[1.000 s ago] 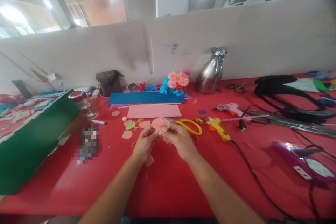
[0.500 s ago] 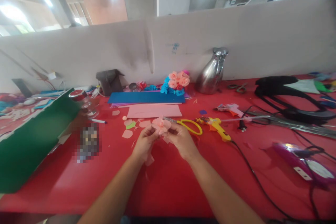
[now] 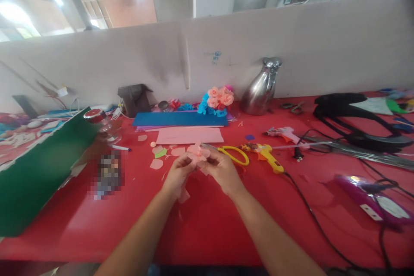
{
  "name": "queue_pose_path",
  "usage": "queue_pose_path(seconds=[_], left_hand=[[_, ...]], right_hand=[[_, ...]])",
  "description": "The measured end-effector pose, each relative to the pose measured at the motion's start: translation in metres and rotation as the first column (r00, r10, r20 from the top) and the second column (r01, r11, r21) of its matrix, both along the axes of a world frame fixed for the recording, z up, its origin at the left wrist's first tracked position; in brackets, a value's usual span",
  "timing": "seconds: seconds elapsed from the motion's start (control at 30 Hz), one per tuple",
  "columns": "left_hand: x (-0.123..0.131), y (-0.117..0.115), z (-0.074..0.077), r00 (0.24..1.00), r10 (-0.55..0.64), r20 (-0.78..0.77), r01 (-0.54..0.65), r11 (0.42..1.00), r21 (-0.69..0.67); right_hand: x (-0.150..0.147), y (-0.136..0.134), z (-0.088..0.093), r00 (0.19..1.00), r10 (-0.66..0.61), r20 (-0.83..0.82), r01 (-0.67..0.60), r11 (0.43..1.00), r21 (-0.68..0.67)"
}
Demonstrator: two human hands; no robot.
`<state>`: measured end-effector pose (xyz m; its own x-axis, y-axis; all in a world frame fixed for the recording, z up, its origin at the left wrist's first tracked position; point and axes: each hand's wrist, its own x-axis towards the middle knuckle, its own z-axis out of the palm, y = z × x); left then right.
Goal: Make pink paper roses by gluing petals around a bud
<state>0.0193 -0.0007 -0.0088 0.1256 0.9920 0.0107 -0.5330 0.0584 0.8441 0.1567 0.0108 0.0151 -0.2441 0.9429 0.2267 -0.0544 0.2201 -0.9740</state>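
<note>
we pinch the pink paper flower [image 3: 198, 154] btwn left hand [image 3: 177, 175] & right hand [image 3: 223, 170] just above the table [image 3: 207, 224]; looks approx half built, w/ loose petals [image 3: 156, 164] lying unused nearby.

A small pink paper flower [image 3: 198, 154] with ruffled, layered petals is pinched above the red table's middle. Its bloom faces up and away, toward the far side.
</note>
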Motion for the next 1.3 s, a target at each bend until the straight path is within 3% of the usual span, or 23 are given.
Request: queue_pose_path(seconds=[0.47, 0.9, 1.3], left_hand=[[-0.0055, 0.0017, -0.0047, 0.996, -0.078, 0.051, 0.079, 0.997, -0.024], [-0.005, 0.0005, -0.0016, 0.997, -0.074, 0.02, 0.074, 0.996, -0.04], [-0.0049, 0.0009, -0.002, 0.998, -0.045, -0.049, 0.045, 0.999, -0.011]], right_hand=[[-0.0004, -0.0015, -0.0015, 0.994, 0.113, -0.001, -0.113, 0.992, 0.048], [-0.0063, -0.0078, 0.002, 0.997, -0.053, 0.052, 0.042, 0.983, 0.18], [-0.0081, -0.0055, -0.0028, 0.999, -0.041, 0.001, 0.041, 0.998, -0.057]])
